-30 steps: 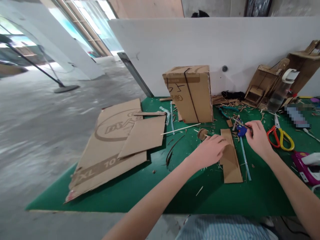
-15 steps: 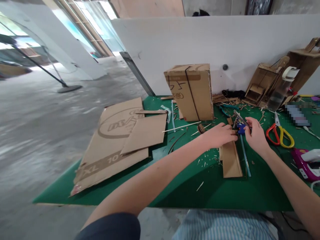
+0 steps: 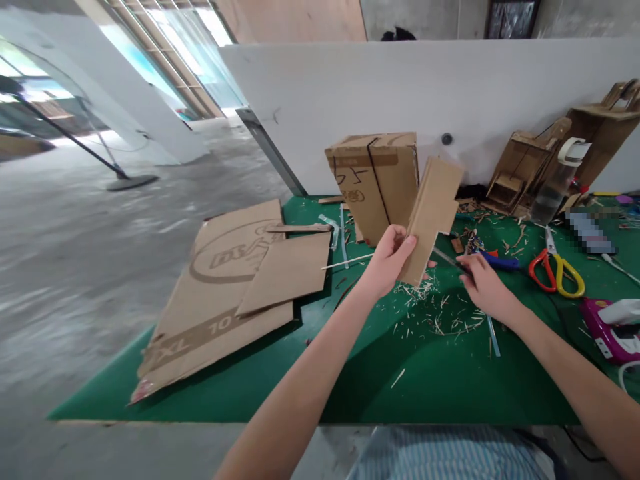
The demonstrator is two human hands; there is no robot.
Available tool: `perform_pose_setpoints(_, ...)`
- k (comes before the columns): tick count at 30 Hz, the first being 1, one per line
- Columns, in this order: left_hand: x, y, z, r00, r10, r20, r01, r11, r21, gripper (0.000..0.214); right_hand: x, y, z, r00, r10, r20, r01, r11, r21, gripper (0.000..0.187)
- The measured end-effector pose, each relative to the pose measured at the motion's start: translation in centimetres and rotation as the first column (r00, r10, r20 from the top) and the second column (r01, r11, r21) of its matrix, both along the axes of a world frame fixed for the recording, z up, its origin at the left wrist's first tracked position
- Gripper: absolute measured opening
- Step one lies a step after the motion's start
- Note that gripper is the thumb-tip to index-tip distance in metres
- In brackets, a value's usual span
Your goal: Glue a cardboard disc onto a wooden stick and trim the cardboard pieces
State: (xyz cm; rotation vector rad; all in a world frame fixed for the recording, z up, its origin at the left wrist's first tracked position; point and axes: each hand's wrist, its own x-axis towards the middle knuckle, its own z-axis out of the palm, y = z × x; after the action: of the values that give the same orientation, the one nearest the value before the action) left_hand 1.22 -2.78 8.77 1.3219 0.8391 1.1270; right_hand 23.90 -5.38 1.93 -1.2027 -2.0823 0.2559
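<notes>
My left hand (image 3: 389, 261) is closed on a bent piece of cardboard (image 3: 438, 200), thumb on its near face. The piece is held up and tilted above the table, with a notch cut in its right edge. My right hand (image 3: 489, 288) is closed around a slim knife (image 3: 446, 257) with a grey blade. Its tip points left at the notched edge of the cardboard; whether they touch I cannot tell. Just beyond my right hand lies a blue-handled tool (image 3: 503, 261). Pale shavings (image 3: 443, 313) are scattered below the cardboard.
Flat cardboard sheets (image 3: 220, 293) lie at the left of the green table (image 3: 425, 393). A cardboard box (image 3: 375, 187) stands behind my left hand. To the right are scissors (image 3: 555, 267), a phone (image 3: 590, 232), a water bottle (image 3: 555, 187) and a magenta device (image 3: 607, 330).
The cardboard piece has been picked up from the table by my left hand and raised. My right hand has come slightly down and left with the knife.
</notes>
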Motion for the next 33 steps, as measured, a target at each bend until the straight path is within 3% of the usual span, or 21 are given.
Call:
perform_pose_setpoints(4, 1.0, -0.2, -1.1, 0.994, 0.062, 0.086, -0.048, 0.987, -0.156, 0.041, -0.6, -0.6, 0.5, 0.976, 0.021, 0.218, -0.027, 0.999, 0.022, 0.036)
perform_pose_setpoints(10, 0.2, -0.3, -1.7, 0.995, -0.002, 0.104, 0.018, 0.988, -0.153, 0.042, 1.3, 0.1, 2.3, 0.912, -0.257, 0.321, 0.209, 0.962, 0.178, 0.032)
perform_pose_setpoints(13, -0.3, -0.4, -2.0, 0.99, -0.021, 0.138, 0.042, 0.988, -0.148, 0.039, 3.9, 0.1, 4.0, 0.776, -0.491, 0.395, 0.447, 0.871, 0.206, 0.038)
perform_pose_setpoints(15, -0.4, -0.4, -2.1, 0.984, -0.03, 0.176, 0.058, 0.986, -0.158, 0.041, 6.0, -0.1, 4.7, 0.644, -0.606, 0.466, 0.617, 0.772, 0.153, 0.04)
perform_pose_setpoints(17, -0.5, -0.5, -2.2, 0.977, -0.04, 0.208, 0.075, 0.984, -0.162, 0.044, 8.0, -0.3, 4.8, 0.524, -0.641, 0.561, 0.736, 0.673, 0.081, 0.04)
perform_pose_setpoints(19, -0.5, -0.5, -2.1, 0.974, -0.053, 0.219, 0.09, 0.983, -0.159, 0.047, 9.7, -0.4, 4.3, 0.468, -0.626, 0.624, 0.803, 0.596, -0.003, 0.04)
perform_pose_setpoints(22, -0.6, -0.7, -2.0, 0.973, -0.067, 0.223, 0.105, 0.981, -0.162, 0.048, 11.5, -0.2, 3.1, 0.477, -0.56, 0.677, 0.832, 0.535, -0.144, 0.04)
perform_pose_setpoints(27, -0.8, -0.9, -1.7, 0.958, -0.081, 0.276, 0.123, 0.982, -0.142, 0.047, 13.8, 0.6, 1.7, 0.481, -0.527, 0.701, 0.845, 0.491, -0.211, 0.057)
perform_pose_setpoints(33, -0.7, -0.7, -1.5, 0.958, -0.03, 0.286, 0.073, 0.987, -0.141, 0.038, 14.2, 0.9, 1.9, 0.495, -0.569, 0.657, 0.858, 0.441, -0.264, 0.049)
